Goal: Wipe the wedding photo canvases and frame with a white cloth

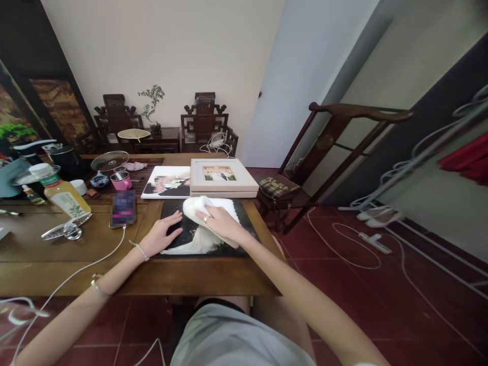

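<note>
A dark photo panel (188, 229) lies flat near the table's front edge, with a pale, flowing dress shape printed on it. My right hand (221, 223) has its fingers closed on a white cloth (195, 206) and presses it against the upper part of the panel. The cloth and hand hide much of the picture. At the panel's left edge, my left hand (163, 235) rests with its fingers spread and holds nothing. Just behind the panel are a light-framed photo box (244, 178) and a flat photo print (163, 190).
Left on the wooden table (160, 277) are a phone (122, 208) with a white cable, a silver hair clip (67, 229), a yellow bottle (64, 195) and a pink mug (121, 181). A wooden chair (324, 147) with a plaid bag (276, 188) stands to the right.
</note>
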Demonstrator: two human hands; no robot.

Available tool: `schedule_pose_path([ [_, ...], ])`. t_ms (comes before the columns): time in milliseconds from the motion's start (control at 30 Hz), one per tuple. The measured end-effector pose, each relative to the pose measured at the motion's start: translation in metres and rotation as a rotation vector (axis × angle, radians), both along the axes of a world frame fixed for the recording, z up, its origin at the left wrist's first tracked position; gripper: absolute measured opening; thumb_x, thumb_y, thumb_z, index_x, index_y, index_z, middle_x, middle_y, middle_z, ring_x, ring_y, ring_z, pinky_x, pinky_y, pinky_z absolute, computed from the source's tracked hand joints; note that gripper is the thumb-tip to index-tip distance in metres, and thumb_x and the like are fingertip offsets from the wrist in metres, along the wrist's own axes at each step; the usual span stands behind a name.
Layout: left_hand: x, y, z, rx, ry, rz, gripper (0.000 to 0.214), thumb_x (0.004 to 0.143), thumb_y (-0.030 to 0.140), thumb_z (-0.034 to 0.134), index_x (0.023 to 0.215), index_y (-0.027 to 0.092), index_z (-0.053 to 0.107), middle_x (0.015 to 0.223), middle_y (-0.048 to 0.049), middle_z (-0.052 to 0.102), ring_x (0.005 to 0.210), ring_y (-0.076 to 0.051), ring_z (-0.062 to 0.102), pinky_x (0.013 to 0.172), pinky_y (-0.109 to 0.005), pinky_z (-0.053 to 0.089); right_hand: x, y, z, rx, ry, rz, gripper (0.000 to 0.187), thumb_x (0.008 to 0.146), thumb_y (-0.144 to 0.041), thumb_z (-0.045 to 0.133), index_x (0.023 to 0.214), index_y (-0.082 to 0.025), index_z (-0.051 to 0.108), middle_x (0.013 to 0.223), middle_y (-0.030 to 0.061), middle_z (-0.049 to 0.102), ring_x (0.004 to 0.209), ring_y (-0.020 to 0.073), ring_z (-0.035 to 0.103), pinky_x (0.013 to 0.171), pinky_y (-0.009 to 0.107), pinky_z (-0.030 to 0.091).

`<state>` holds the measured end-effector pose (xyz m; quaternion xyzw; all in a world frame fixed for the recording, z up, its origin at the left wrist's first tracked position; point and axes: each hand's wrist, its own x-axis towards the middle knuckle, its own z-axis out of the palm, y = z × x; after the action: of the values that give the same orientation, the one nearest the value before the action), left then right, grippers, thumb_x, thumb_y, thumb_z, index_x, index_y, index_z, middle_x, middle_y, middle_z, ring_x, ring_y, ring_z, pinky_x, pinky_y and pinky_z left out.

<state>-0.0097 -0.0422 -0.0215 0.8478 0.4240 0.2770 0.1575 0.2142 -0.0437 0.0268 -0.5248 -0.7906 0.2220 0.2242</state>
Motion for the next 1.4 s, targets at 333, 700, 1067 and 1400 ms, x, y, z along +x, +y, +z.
schedule_pose_path([
  [333,-0.002,0.003,0.000,0.016,0.023,-0.005,0.040,0.089,0.041,0.048,0.118,0.018,0.062,0.121,-0.0078,0.064,0.112,-0.026,0.059,0.099,-0.042,0.045,-0.065,0.044,0.035,-0.047,-0.013,0.179,0.040,0.093,-0.045,0.041,0.106,-0.013,0.061,0.115,0.0157,0.064,0.101,0.0263,0.059,0.086,0.030,0.042],
  [700,-0.001,0.002,0.001,-0.002,0.051,0.009,0.049,0.089,0.045,0.047,0.127,0.015,0.055,0.136,-0.0105,0.051,0.128,-0.024,0.045,0.109,-0.041,0.035,0.061,0.021,-0.005,-0.028,-0.058,-0.082,0.044,0.092,-0.046,0.039,0.109,-0.013,0.063,0.116,0.0155,0.064,0.108,0.0301,0.057,0.091,0.034,0.040],
  [1067,0.000,0.000,-0.008,-0.023,0.176,0.080,0.057,0.091,0.040,0.038,0.137,0.008,0.040,0.149,-0.0176,0.030,0.139,-0.027,0.026,0.110,-0.049,0.029,0.091,-0.035,-0.010,-0.006,-0.197,-0.036,0.037,0.093,-0.040,0.038,0.095,-0.015,0.065,0.108,0.0144,0.065,0.109,0.0293,0.054,0.094,0.035,0.037],
  [1400,0.001,0.002,-0.011,-0.019,0.209,0.090,0.056,0.093,0.045,0.033,0.135,0.010,0.042,0.149,-0.0162,0.031,0.139,-0.027,0.026,0.109,-0.048,0.030,0.098,-0.109,-0.002,-0.161,-0.216,-0.021,0.044,0.092,-0.048,0.034,0.093,-0.017,0.064,0.113,0.0149,0.063,0.116,0.0329,0.050,0.096,0.040,0.036],
])
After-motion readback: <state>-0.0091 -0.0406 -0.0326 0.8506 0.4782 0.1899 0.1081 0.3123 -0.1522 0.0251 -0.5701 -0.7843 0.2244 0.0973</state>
